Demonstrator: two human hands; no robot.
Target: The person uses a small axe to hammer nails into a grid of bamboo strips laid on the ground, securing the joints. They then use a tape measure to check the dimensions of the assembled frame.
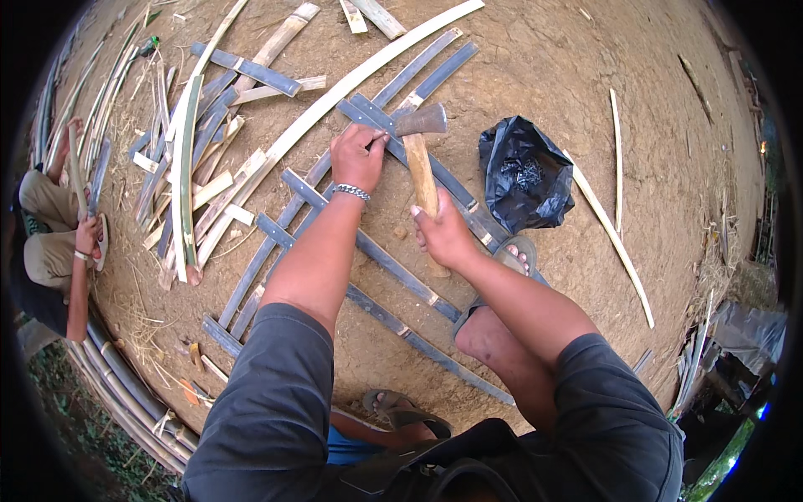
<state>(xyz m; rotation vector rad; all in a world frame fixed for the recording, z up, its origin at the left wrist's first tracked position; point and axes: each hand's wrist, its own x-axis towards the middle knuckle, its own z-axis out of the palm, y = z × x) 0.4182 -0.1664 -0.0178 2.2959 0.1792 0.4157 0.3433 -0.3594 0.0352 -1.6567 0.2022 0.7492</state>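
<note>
A frame of dark split-bamboo slats, crossed over one another, lies on the ground before me. My right hand is closed round the wooden handle of a hatchet, its metal head raised over the upper cross slats. Close to the left of that head, my left hand pinches its fingertips together at the slat crossing; whatever is between them is too small to make out. My sandaled right foot rests at the right end of the top slats.
An open black plastic bag with small shiny pieces inside stands right of the frame. Cut bamboo strips are heaped at left. Another person sits at the far left, holding a strip. Long pale strips lie at right.
</note>
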